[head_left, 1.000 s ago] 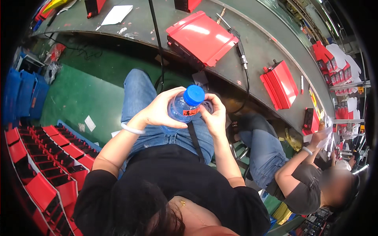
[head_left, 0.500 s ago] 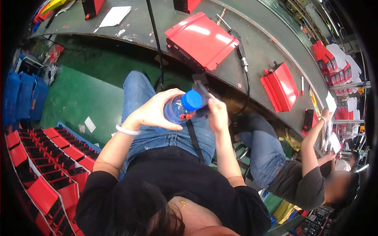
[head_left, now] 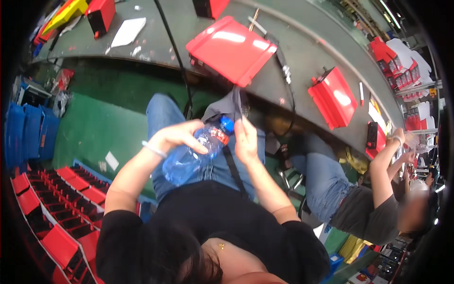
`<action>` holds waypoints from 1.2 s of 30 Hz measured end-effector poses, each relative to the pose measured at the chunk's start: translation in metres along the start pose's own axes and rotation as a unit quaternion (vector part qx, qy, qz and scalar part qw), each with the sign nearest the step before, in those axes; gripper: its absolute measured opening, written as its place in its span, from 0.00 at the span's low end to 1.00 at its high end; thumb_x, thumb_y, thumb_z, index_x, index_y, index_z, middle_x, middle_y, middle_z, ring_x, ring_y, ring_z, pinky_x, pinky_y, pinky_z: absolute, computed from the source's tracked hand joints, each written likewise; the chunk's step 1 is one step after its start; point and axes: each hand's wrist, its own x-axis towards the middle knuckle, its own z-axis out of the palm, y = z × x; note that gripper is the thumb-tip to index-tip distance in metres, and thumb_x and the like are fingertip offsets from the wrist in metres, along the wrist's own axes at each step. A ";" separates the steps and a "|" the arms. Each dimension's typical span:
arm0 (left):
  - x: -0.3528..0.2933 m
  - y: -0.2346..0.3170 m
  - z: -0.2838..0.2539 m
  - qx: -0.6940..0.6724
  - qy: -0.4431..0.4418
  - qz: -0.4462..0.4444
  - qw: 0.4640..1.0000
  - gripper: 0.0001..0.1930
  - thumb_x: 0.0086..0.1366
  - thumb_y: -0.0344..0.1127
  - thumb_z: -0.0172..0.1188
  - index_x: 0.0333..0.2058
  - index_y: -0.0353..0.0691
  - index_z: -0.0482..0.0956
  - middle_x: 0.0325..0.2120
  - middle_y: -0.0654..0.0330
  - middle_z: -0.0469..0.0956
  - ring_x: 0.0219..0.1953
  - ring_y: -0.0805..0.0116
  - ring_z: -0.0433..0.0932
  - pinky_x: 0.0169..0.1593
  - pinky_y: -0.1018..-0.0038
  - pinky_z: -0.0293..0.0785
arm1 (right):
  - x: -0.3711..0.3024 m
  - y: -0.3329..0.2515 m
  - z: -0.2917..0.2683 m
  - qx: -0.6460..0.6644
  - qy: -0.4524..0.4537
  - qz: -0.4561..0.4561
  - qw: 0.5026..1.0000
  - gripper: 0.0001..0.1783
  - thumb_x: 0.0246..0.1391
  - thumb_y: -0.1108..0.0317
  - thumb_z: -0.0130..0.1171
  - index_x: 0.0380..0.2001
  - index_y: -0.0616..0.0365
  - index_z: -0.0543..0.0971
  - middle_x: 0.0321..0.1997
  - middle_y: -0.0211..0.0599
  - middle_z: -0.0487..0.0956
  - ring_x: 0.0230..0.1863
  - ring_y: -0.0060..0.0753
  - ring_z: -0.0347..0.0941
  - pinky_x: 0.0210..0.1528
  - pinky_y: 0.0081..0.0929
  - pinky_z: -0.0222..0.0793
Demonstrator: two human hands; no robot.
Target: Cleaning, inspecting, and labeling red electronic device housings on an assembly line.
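Note:
A clear blue-tinted plastic bottle (head_left: 182,163) with a blue cap (head_left: 227,124) lies tilted above my lap, its base toward the lower left. My left hand (head_left: 182,136) is closed round its upper part, by the red label. On the other side of the cap, my right hand (head_left: 247,142) pinches the edge of a dark grey piece of fabric (head_left: 222,107), perhaps a bag. That fabric hangs just beyond the cap, partly behind it. Whether my right fingers also touch the cap, I cannot tell.
Ahead stands a dark workbench (head_left: 156,47) with a large red metal casing (head_left: 231,49), a smaller red unit (head_left: 333,97) and a black cable (head_left: 172,42). Red-and-black units (head_left: 59,244) fill trays at left. Blue bins (head_left: 30,125) stand beyond. A co-worker (head_left: 364,208) sits at right.
The bottle has tipped from nearly end-on to lengthwise, its base swinging to the lower left. More grey fabric shows beyond the cap. My right hand has moved slightly left and down.

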 end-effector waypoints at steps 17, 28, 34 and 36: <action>0.025 -0.042 0.017 -0.506 -0.050 -0.060 0.859 0.38 0.59 0.58 0.47 0.52 0.22 0.64 0.43 0.39 0.74 0.39 0.49 0.78 0.44 0.59 0.77 | 0.014 0.034 -0.024 -0.385 0.073 -0.049 0.919 0.23 0.57 0.59 0.54 0.13 0.64 0.71 0.15 0.50 0.69 0.19 0.52 0.69 0.22 0.39 0.62; 0.000 0.014 0.041 -0.399 0.077 -0.118 0.906 0.25 0.57 0.41 0.56 0.48 0.26 0.70 0.38 0.43 0.78 0.37 0.54 0.80 0.43 0.64 0.78 | 0.027 0.013 -0.045 -0.352 -0.010 -0.198 0.915 0.20 0.47 0.65 0.63 0.11 0.60 0.66 0.14 0.41 0.64 0.17 0.45 0.64 0.20 0.35 0.59; 0.032 0.084 0.059 0.095 0.044 0.085 0.991 0.30 0.44 0.31 0.71 0.48 0.34 0.71 0.38 0.64 0.76 0.39 0.76 0.73 0.46 0.77 0.71 | 0.004 0.034 -0.067 0.317 0.173 0.115 0.925 0.23 0.66 0.55 0.37 0.43 0.62 0.75 0.43 0.35 0.79 0.44 0.29 0.75 0.48 0.27 0.70; 0.046 0.124 0.074 0.272 0.089 0.217 0.933 0.37 0.39 0.34 0.74 0.51 0.35 0.69 0.43 0.60 0.74 0.46 0.71 0.72 0.52 0.72 0.68 | 0.003 0.029 -0.073 0.474 0.150 0.217 0.840 0.26 0.64 0.53 0.40 0.56 0.61 0.66 0.58 0.35 0.70 0.60 0.32 0.64 0.62 0.36 0.56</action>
